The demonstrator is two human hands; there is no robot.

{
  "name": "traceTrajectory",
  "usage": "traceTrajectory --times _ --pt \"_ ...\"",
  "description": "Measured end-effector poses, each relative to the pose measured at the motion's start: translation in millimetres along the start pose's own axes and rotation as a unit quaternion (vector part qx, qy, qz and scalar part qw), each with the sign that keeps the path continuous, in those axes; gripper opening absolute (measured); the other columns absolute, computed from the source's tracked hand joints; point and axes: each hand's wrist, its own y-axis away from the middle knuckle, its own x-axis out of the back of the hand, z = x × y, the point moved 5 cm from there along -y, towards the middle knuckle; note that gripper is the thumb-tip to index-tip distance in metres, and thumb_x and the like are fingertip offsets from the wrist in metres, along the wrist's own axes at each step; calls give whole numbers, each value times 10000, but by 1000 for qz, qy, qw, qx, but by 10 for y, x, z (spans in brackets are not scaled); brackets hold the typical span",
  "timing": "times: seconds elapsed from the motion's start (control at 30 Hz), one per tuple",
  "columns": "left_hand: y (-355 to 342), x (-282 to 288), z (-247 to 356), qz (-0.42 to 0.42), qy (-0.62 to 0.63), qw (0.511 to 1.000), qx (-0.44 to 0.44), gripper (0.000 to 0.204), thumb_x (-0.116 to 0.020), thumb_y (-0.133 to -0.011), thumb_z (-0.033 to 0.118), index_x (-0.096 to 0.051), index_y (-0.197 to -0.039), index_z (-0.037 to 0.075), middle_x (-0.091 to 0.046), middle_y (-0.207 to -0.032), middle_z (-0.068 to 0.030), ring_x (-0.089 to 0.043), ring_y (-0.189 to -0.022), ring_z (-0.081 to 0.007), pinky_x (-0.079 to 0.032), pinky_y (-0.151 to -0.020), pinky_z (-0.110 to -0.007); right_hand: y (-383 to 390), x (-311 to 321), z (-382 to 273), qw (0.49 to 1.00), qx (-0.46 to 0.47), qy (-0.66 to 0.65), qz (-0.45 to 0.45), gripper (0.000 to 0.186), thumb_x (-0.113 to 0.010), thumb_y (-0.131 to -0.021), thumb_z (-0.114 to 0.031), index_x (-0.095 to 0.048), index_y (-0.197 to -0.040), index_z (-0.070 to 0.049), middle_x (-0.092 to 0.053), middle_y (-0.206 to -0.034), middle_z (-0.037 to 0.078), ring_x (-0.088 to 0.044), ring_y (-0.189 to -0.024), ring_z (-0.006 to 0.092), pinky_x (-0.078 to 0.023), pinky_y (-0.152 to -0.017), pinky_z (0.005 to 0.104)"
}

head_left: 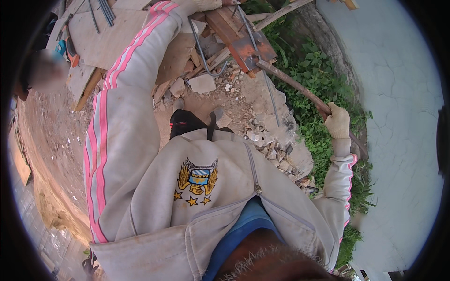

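Closed round a long rusty metal bar point(300, 86), my gloved right hand point(337, 122) is out to the right. The bar's far end meets a thin steel rod point(271, 96) at a rust-brown wooden block with a metal plate point(253, 49). At the top edge, my gloved left hand point(209, 4) is partly cut off by the picture; its fingertips press on the upper part of that rod. Beside the block hangs another steel rod bent into a hook point(202, 54).
A plywood bench top point(119, 35) at upper left carries several straight rods point(106, 11) and an orange-black handled tool point(71, 49). Broken bricks and rubble point(269, 145) lie round my feet. Green plants point(311, 70) grow along a pale wall point(398, 117) at right. A blurred person point(44, 70) is at far left.
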Motion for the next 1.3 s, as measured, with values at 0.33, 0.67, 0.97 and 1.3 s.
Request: traceTrajectory --times 0.33,0.67,0.97,1.3 --pt "-29 -106 -32 29 -20 999 -8 963 -661 -836 593 -420 -1521 -40 -452 -1552 -257 -403 -1451 -414 -266 -1195 -560 -511 -2 195 996 47 71 -7 196 -644 -735 -96 -666 -930 -89 -690 -809 207 -669 -846 429 -510 -777 540" --pt "-76 -113 -10 35 -22 999 -22 955 -644 -855 605 -398 -1545 -6 -422 -1575 -252 -416 -1451 -397 -272 -1189 -566 -230 -75 126 999 7 45 22 196 -626 -768 -83 -676 -957 -90 -697 -826 197 -676 -858 426 -515 -771 530" --pt "-54 0 70 5 -42 999 -11 948 -623 -869 625 -396 -1547 4 -400 -1597 -249 -408 -1468 -386 -256 -1194 -574 401 -368 1809 979 -170 91 64 379 -610 -818 -100 -703 -1186 -108 -740 -1045 187 -696 -1015 398 -539 -891 502" --pt "-95 -170 -47 -70 -76 995 3 795 -604 -868 454 -450 -1508 7 -576 -1405 -260 -504 -1354 -413 -321 -1145 -583 795 -769 1840 950 -257 127 120 427 -674 -767 -125 -716 -1192 -132 -751 -1051 148 -711 -1005 368 -553 -885 474"
